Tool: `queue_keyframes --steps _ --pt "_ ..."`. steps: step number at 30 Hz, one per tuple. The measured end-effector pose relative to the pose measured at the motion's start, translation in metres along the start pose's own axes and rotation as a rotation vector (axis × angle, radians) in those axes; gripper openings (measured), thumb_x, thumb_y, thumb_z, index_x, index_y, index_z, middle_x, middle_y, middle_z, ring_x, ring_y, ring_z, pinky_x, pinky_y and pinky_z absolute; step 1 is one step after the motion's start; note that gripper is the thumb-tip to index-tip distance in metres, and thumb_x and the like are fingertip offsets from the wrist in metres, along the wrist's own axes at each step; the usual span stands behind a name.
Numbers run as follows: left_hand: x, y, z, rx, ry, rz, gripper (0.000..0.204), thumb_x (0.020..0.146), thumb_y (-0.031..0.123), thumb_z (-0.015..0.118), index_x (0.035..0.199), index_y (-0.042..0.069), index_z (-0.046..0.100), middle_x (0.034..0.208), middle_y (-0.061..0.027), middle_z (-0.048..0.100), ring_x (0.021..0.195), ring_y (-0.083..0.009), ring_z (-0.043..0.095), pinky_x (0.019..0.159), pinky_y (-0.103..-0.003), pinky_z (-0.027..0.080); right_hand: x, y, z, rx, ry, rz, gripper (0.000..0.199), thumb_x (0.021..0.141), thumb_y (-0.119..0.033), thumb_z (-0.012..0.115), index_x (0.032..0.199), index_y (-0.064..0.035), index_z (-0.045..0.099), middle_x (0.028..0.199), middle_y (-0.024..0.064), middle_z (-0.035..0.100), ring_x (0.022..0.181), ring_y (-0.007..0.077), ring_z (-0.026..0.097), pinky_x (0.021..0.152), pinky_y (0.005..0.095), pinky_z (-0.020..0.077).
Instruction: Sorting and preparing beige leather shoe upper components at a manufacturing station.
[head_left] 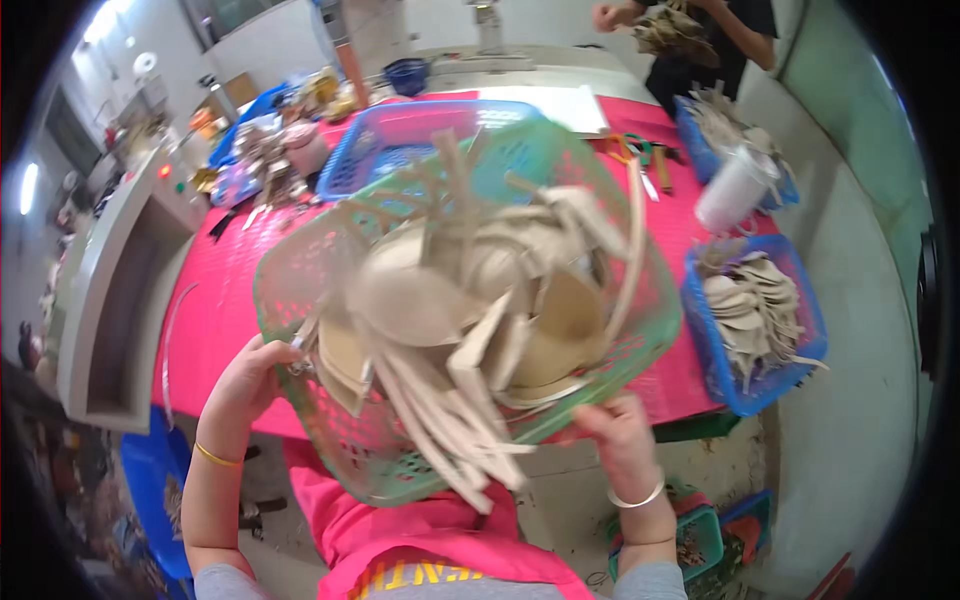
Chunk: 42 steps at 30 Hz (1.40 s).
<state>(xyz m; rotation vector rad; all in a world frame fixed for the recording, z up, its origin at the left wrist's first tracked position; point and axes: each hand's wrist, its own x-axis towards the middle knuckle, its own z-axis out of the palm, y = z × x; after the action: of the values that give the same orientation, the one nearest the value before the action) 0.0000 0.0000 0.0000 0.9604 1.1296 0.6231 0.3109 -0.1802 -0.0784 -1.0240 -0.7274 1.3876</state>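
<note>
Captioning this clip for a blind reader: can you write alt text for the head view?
Both hands, left hand and right hand, grip a tilted green mesh basket full of beige straps and cup-shaped pieces above a pink table. Blue baskets hold similar pieces; another person stands at the far end.

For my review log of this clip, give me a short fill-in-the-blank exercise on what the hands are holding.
1. Both hands hold a ____ mesh basket tilted toward the person.
2. It is filled with beige ____ pieces.
3. The table beneath has a ____ cover.
4. The left hand and right hand each wear a ____ at the wrist.

Missing words: green; bra-cup; pink; bangle
</note>
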Motion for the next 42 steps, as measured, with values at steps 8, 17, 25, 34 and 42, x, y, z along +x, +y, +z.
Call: queue_keyframes --steps 8,17,25,34,42 --pt "0.05 -0.022 -0.166 0.406 0.225 0.138 0.022 0.074 0.012 0.052 0.093 0.0 0.056 0.068 -0.0007 0.054 0.057 -0.0087 0.051 0.05 -0.023 0.042 0.034 0.073 0.135 -0.091 -0.445 0.412 0.022 0.087 -0.015 0.048 0.095 0.0028 0.058 0.083 0.0099 0.062 0.066 0.0127 0.06 0.061 0.0249 0.0474" --pt "0.04 -0.011 -0.158 0.878 0.475 0.9 0.032 0.08 0.006 0.05 0.111 -0.001 0.051 0.097 -0.0084 0.06 0.088 -0.016 0.055 0.08 -0.027 0.041 0.044 -0.001 0.143 -0.99 -0.366 0.047 0.017 0.078 -0.011 0.057 0.092 -0.0018 0.06 0.082 0.014 0.061 0.074 0.0224 0.06 0.065 0.0291 0.0466" --pt "0.01 -0.028 -0.074 1.198 -0.061 0.653 0.031 0.075 0.021 0.06 0.101 0.003 0.053 0.085 -0.0136 0.056 0.074 -0.0298 0.057 0.063 -0.036 0.047 0.089 0.006 0.192 -1.724 -0.477 -0.444 0.034 0.067 0.001 0.058 0.101 -0.0008 0.05 0.091 0.0135 0.05 0.089 0.0296 0.049 0.074 0.0354 0.0415" --pt "0.029 -0.047 -0.071 1.086 -0.135 0.506 0.045 0.066 0.007 0.053 0.11 0.002 0.044 0.093 -0.0176 0.051 0.083 -0.035 0.054 0.072 -0.041 0.044 0.113 0.026 0.169 -1.454 -0.145 -0.194 0.064 0.07 -0.004 0.06 0.126 -0.0065 0.03 0.07 0.0153 0.052 0.062 0.0309 0.053 0.055 0.0393 0.0418" --pt "0.015 -0.019 -0.09 0.843 -0.015 0.561 0.045 0.063 0.01 0.055 0.106 -0.003 0.052 0.09 -0.0166 0.058 0.072 -0.0205 0.058 0.066 -0.03 0.045 0.117 -0.008 0.171 -1.516 -0.236 -0.354 0.064 0.069 0.002 0.058 0.127 -0.0099 0.035 0.072 0.0108 0.05 0.061 0.0218 0.05 0.058 0.032 0.0413"
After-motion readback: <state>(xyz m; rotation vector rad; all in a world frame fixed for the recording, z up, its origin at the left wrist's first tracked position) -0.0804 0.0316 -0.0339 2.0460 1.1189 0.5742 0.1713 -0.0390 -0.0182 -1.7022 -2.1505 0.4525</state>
